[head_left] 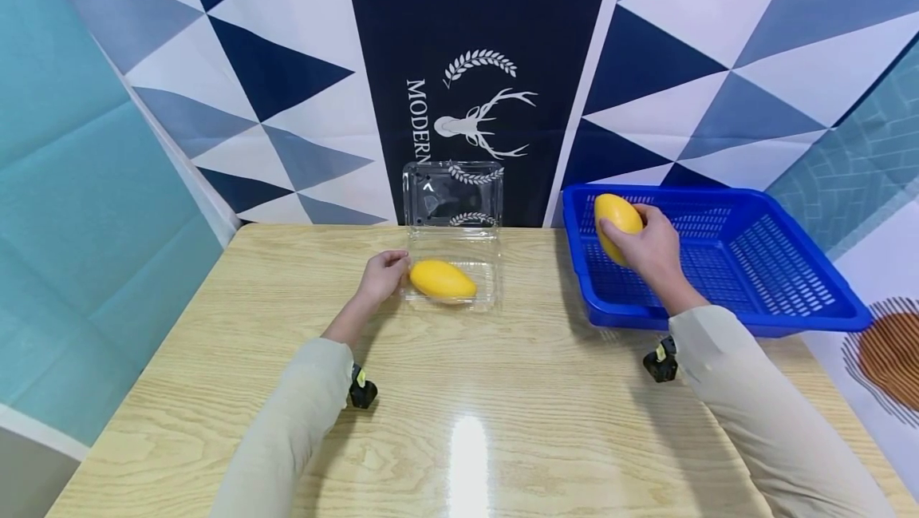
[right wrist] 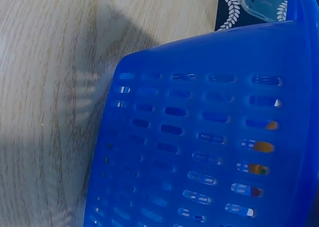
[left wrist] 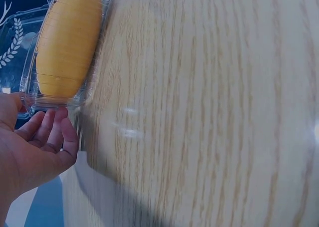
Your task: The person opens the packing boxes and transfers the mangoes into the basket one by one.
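My right hand (head_left: 653,243) grips a yellow mango (head_left: 619,223) over the left part of a blue plastic basket (head_left: 594,298). In the right wrist view the basket's slotted wall (right wrist: 199,122) hides the hand, apart from patches of colour through the slots. A clear plastic clamshell box (head_left: 488,286) stands on the table with its lid (head_left: 454,195) raised at the back. Inside its base lies another mango (head_left: 441,279), slanted. At the box's left edge, my left hand (head_left: 383,274) pinches the rim between thumb and fingers (left wrist: 67,134).
A wood-grain table (head_left: 502,390) carries the box and the basket. Behind it hangs a patterned cloth (head_left: 301,87) with triangles and a dark deer-print panel. The basket's right end reaches past the table's right edge.
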A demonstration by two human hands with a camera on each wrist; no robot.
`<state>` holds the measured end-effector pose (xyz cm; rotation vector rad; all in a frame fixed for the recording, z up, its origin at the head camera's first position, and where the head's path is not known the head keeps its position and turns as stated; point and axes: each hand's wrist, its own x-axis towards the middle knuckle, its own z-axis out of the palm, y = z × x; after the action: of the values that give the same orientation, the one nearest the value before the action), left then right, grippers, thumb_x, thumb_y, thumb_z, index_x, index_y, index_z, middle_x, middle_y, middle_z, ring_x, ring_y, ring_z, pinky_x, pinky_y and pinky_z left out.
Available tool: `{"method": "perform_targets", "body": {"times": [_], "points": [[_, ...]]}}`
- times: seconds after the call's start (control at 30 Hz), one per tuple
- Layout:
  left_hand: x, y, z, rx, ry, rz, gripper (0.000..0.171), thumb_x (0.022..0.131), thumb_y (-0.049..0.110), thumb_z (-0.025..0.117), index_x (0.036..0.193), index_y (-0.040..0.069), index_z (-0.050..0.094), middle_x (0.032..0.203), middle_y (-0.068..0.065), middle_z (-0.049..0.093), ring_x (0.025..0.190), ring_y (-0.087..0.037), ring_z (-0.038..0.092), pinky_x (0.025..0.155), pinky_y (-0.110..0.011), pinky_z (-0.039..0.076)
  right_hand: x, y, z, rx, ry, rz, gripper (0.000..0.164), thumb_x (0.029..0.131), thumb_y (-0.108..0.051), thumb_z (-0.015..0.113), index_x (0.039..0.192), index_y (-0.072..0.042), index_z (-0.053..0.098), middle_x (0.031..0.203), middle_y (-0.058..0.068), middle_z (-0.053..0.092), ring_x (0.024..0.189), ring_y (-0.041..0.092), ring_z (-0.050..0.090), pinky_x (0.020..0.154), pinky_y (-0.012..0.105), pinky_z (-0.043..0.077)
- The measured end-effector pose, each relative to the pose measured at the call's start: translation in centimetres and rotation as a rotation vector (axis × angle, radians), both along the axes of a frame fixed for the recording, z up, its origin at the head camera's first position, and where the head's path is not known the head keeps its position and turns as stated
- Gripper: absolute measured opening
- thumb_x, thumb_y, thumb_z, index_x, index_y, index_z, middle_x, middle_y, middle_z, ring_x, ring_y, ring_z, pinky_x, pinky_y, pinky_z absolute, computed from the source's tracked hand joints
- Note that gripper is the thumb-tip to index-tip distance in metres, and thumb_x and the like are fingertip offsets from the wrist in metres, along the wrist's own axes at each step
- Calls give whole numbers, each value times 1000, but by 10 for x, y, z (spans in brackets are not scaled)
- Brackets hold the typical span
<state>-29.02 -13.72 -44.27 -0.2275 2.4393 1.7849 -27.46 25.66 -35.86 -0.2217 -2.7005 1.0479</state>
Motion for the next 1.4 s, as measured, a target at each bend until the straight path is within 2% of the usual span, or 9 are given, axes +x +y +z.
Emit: {"method": "perform_targets", "body": {"times": [0.23,0.73,1.1,1.4], "points": [[0,0,-1,4,4,5,38,97,21,48,130,2,52,96,-7,55,52,-7,40,45,-20,35,0,1,-3,12,1,-3,80,86,-55,54,139,2,37,130,26,48,104,36,49,79,45,49],[-1,0,-1,-1,1,3,38,97,22,48,130,3,52,97,-7,55,51,-7,40,46,-20,35,0,5,-8,5,-29,-17,81,87,-55,52,140,3,34,131,27,47,107,38,48,84,49,49],[-2,0,-2,7,11,-8,38,97,20,48,130,1,51,88,-5,53,50,-7,40,45,-20,34,-1,6,-13,5,-50,-29,82,87,-56,52,140,3,35,130,27,46,107,37,47,83,47,48],[-2,0,-2,5,5,-3,38,97,21,48,130,2,51,95,-7,54,54,-7,41,48,-19,36,-3,6,-14,13,-67,-33,83,86,-57,52,140,3,34,130,28,46,107,37,48,83,48,48]]}}
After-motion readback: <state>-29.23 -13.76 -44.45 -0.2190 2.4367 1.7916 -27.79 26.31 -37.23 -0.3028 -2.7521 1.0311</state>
